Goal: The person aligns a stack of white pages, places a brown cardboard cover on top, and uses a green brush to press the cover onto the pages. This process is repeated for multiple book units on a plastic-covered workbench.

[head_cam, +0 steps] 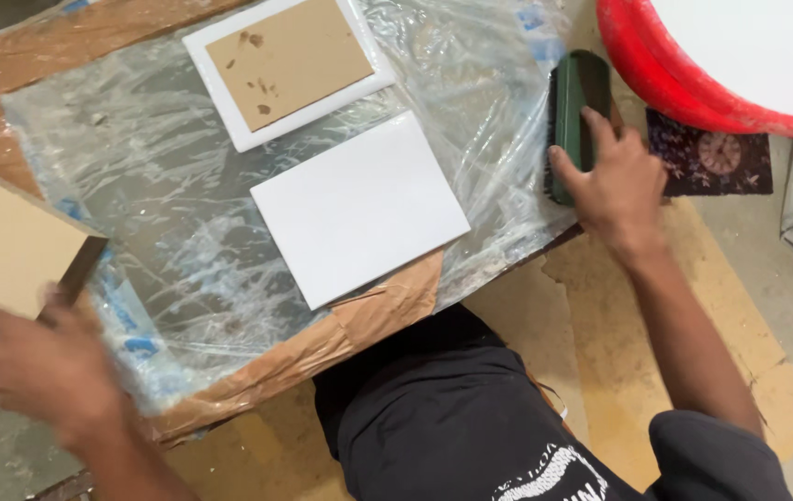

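My right hand [614, 181] grips a dark green brush [573, 102] at the right edge of a work board covered with crinkled clear plastic [165, 213]. My left hand [25, 362], blurred, is at the lower left, fingers around the edge of a tan board [2, 241] with a dark rim. A white tile [359, 209] lies glazed side up in the middle of the plastic. Behind it a second tile [285, 65] lies back side up, tan with a white border and a few dark spots.
A red tub [684, 83] with a white inside stands at the top right. A dark patterned tile [707, 162] lies on the floor beside it. Brown cardboard [601, 353] covers the floor under my right arm. My dark-clothed knee [424, 390] is against the board's front edge.
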